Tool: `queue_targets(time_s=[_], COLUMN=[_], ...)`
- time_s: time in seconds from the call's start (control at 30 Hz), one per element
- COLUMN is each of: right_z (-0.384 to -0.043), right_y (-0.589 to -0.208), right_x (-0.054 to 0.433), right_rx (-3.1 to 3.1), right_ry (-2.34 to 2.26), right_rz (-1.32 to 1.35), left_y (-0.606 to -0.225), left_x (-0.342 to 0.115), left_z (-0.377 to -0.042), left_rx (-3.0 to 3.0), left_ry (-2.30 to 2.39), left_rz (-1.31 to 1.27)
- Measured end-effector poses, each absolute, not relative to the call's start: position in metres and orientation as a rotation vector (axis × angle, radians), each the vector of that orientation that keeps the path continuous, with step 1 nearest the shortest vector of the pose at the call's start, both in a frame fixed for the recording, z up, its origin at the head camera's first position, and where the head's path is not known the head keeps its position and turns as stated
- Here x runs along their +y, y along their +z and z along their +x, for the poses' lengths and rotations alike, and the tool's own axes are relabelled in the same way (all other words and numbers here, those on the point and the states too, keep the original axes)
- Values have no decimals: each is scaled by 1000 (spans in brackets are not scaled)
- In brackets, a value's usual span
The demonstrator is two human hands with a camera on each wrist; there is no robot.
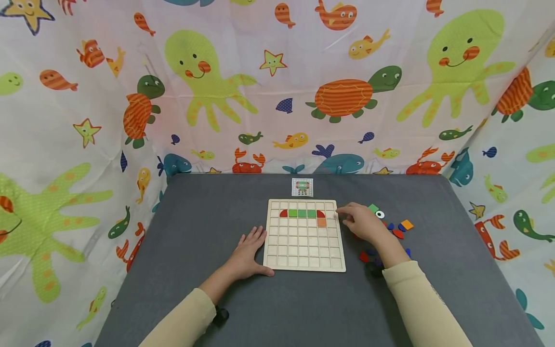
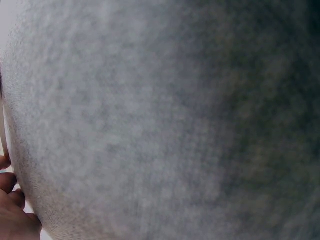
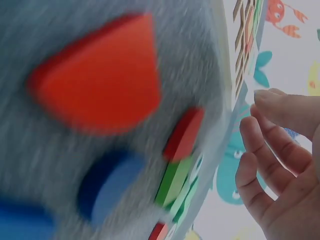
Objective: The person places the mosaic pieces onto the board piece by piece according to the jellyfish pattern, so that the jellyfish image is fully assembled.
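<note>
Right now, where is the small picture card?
In the head view, the picture card lies centred just beyond the far edge of the wooden board.

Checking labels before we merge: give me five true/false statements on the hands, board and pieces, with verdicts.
1. The left hand is at the left side of the board. True.
2. The picture card lies on the board. False: it lies on the table, beyond the board's far edge.
3. Three green squares sit side by side in one row. True.
4. The board's orange square is just nearside of the left red piece. False: it is just nearside of the right red piece.
5. Loose pieces lie right of the board. True.
</note>
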State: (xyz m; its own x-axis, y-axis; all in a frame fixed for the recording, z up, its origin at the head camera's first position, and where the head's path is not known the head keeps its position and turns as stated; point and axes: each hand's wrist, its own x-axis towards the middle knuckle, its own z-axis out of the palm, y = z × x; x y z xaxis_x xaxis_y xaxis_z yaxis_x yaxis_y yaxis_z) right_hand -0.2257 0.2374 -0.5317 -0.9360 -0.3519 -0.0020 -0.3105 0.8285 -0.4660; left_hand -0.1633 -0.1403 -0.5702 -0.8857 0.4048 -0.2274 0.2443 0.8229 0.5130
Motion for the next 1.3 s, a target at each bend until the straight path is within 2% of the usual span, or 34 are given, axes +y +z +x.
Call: queue_targets(time_s=[0.3,0.63,0.97,1.3], right_z=[-218,-206,-194,-194], right_y=[-535,-534,-546,-550], right_x=[272,290,287,278], right_rx=[2949,2916,2878,2909], right_ry=[-710,-755,-723,-607], right_rz=[-470,-403,-430,-592], left_y=[-574,-574,-573,-574], left_x=[-141,-141,-141,-141], left_z=[-165,-165,-165,-165], left_rx=[2675,2676,2672,2673], left_ry=[670,685,674,666], left_rz=[492,482,485,478])
